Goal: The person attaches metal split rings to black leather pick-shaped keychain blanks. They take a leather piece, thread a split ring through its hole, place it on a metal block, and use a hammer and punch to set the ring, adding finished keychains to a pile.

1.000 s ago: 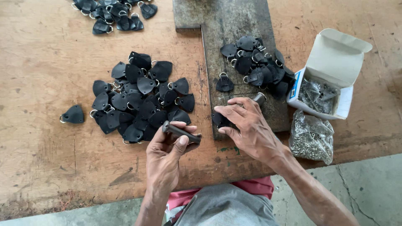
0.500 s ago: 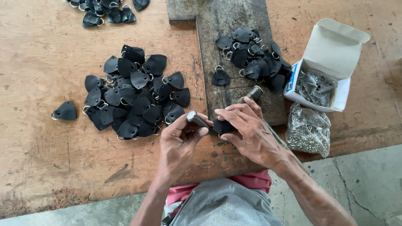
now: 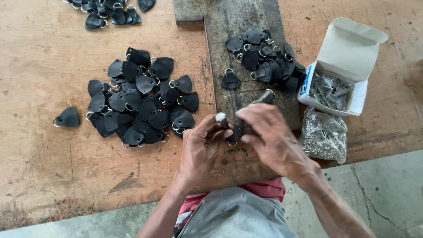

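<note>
Both hands work at the near edge of the wooden table (image 3: 39, 145). The left hand (image 3: 200, 150) has its fingers closed around a short metal punch (image 3: 221, 119), whose rounded pale head shows above the thumb. The right hand (image 3: 271, 136) has its fingers curled onto a small black leather tab (image 3: 235, 133) with a metal ring at its lower end; the tab sits between the two hands, just beside the punch. Most of the tab is hidden by the right fingers.

A dark metal slab (image 3: 233, 22) lies on the table directly beyond the hands. On it rest a single black tab (image 3: 230, 80), a smaller heap of tabs (image 3: 264, 59) and a cylindrical tool (image 3: 263, 97), partly covered by the right hand. To the left lies a larger heap of tabs (image 3: 141, 99), with one stray tab (image 3: 67, 117) apart from it. A third group (image 3: 110, 11) lies at the far edge. To the right stand an open white cardboard box (image 3: 341, 66) of metal fittings and, just before it, a clear bag of fittings (image 3: 324, 134).
</note>
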